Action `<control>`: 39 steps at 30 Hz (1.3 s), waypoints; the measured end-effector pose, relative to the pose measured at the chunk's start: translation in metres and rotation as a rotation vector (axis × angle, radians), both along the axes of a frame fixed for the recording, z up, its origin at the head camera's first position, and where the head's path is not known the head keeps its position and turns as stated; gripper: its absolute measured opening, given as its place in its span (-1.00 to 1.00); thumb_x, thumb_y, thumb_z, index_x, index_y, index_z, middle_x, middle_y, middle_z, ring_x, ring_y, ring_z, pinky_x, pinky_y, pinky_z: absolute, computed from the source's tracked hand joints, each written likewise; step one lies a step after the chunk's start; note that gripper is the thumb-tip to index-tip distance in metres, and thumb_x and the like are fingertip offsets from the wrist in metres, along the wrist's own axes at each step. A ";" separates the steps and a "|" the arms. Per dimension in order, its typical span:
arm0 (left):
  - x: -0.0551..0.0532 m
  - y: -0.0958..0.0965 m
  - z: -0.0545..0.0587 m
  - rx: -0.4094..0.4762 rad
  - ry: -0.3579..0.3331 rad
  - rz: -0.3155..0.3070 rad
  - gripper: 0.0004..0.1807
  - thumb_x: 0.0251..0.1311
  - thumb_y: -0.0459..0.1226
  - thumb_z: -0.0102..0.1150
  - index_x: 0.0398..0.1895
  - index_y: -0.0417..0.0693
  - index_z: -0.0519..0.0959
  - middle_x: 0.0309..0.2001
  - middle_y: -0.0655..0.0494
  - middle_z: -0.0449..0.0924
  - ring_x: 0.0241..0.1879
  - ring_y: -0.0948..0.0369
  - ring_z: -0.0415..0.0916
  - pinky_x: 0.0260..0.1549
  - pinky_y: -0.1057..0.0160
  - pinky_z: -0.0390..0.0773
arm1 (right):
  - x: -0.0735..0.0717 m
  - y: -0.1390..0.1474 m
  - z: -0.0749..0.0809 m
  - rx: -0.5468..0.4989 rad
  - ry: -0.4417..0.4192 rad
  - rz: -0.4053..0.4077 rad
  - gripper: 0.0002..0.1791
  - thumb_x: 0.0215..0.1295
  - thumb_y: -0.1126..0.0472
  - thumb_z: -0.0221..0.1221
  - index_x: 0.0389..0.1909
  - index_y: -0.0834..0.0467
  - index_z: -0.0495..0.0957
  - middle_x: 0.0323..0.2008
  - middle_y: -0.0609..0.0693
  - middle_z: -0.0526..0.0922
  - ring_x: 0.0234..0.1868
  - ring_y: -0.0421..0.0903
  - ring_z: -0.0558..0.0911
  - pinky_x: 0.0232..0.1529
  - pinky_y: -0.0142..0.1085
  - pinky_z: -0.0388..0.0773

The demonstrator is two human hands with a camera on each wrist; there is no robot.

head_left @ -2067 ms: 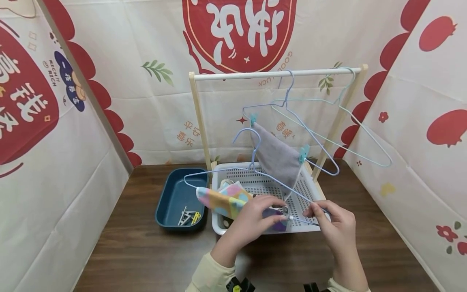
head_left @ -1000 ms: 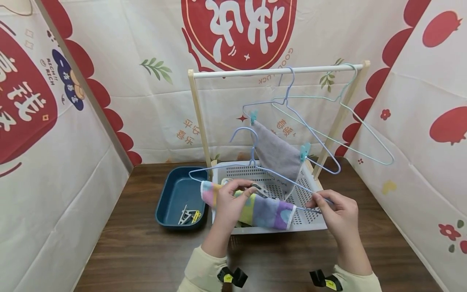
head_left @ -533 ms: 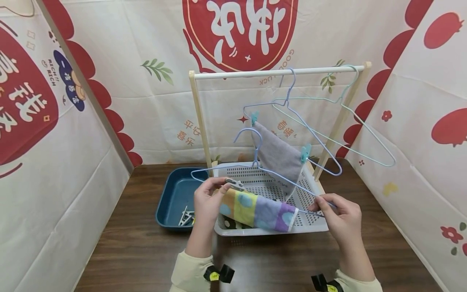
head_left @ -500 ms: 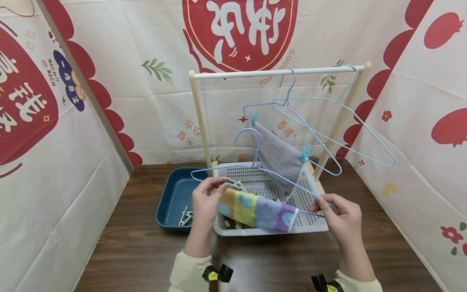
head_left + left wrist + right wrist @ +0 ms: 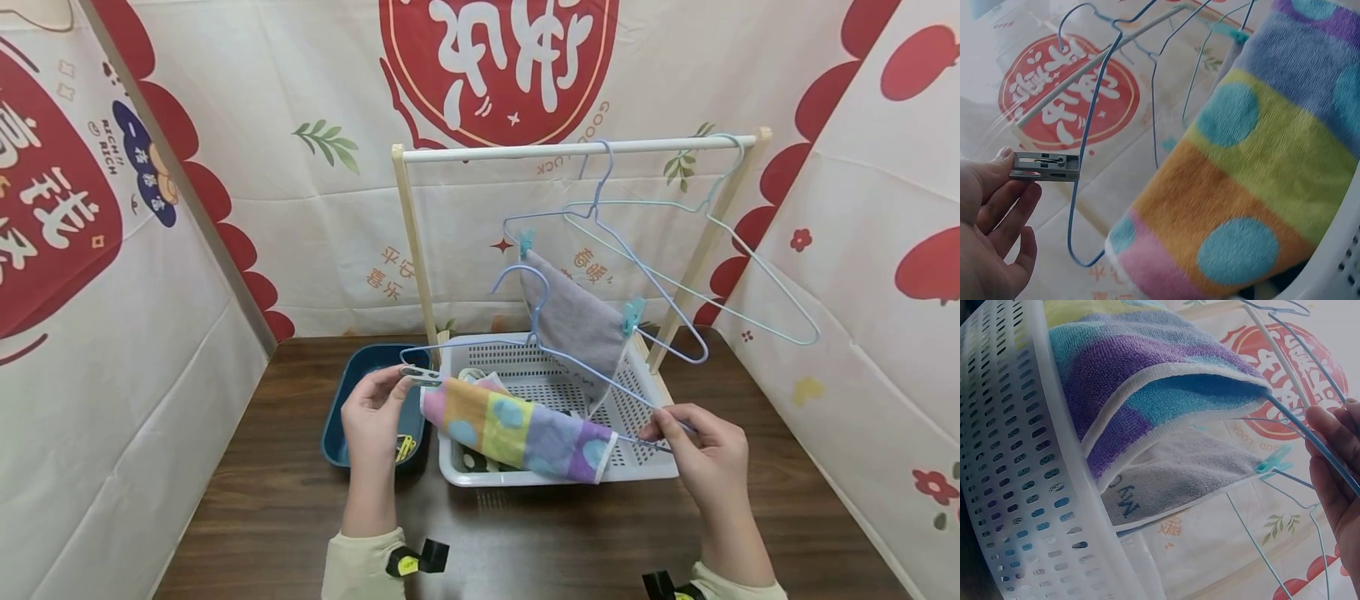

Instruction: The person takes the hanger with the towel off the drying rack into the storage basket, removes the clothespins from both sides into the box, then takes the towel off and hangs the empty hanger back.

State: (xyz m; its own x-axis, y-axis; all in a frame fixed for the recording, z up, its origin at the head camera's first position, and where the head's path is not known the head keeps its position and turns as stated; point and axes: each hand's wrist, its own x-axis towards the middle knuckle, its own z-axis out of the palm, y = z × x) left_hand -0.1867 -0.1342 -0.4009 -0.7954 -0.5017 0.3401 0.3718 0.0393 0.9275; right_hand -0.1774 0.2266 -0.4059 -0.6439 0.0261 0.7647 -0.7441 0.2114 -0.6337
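A multicoloured spotted towel is draped over the bottom bar of a blue hanger, above the white basket. My right hand grips the hanger's right corner; the right wrist view shows the bar coming out of the folded towel toward those fingers. Between thumb and fingertips, my left hand pinches a grey clothespin beside the hanger's left end. In the left wrist view the clothespin's tip overlaps the hanger wire, but I cannot tell whether it is clipped on. It is apart from the towel's left edge.
Behind stands a rack holding a second blue hanger with a grey cloth under teal clips, and a mint hanger. The white basket contains more cloths. A dark blue tray with a yellow clothespin sits left.
My left hand has carried the grey clothespin from the towel's right end leftward to the hanger's left end. My right hand keeps its grip, shifting slightly right with the hanger and towel.
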 end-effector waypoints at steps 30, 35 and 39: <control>0.005 -0.060 -0.034 -0.027 -0.262 0.184 -0.59 0.16 -0.19 0.36 0.06 -0.15 0.61 -0.06 -0.04 0.65 -0.15 0.29 0.57 -0.13 0.52 0.50 | 0.005 0.004 0.000 0.121 -0.116 -0.086 -0.86 0.12 0.70 0.14 -0.49 0.47 0.56 -0.63 0.06 0.64 -0.50 -0.31 0.64 -0.35 -0.53 0.55; 0.005 -0.065 -0.040 -0.023 -0.251 0.200 -0.61 0.16 -0.24 0.36 0.06 -0.14 0.62 -0.07 -0.02 0.66 -0.15 0.30 0.58 -0.15 0.52 0.51 | 0.005 0.004 0.000 0.116 -0.093 -0.076 -0.85 0.14 0.68 0.15 -0.49 0.43 0.59 -0.63 0.03 0.64 -0.50 -0.31 0.64 -0.34 -0.54 0.55; 0.005 -0.069 -0.046 -0.023 -0.280 0.212 -0.61 0.18 -0.25 0.34 0.07 -0.17 0.61 -0.07 -0.08 0.64 -0.18 0.34 0.57 -0.20 0.54 0.51 | 0.005 0.004 0.000 0.125 -0.096 -0.084 -0.86 0.16 0.65 0.17 -0.50 0.42 0.59 -0.62 0.03 0.64 -0.50 -0.31 0.63 -0.35 -0.54 0.54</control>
State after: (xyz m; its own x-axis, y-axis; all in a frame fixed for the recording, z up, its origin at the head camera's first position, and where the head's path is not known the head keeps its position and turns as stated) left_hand -0.1813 -0.2032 -0.4469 -0.7384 -0.6603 0.1366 0.0844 0.1105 0.9903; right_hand -0.1722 0.2306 -0.4061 -0.7140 -0.0080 0.7001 -0.6574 0.3517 -0.6664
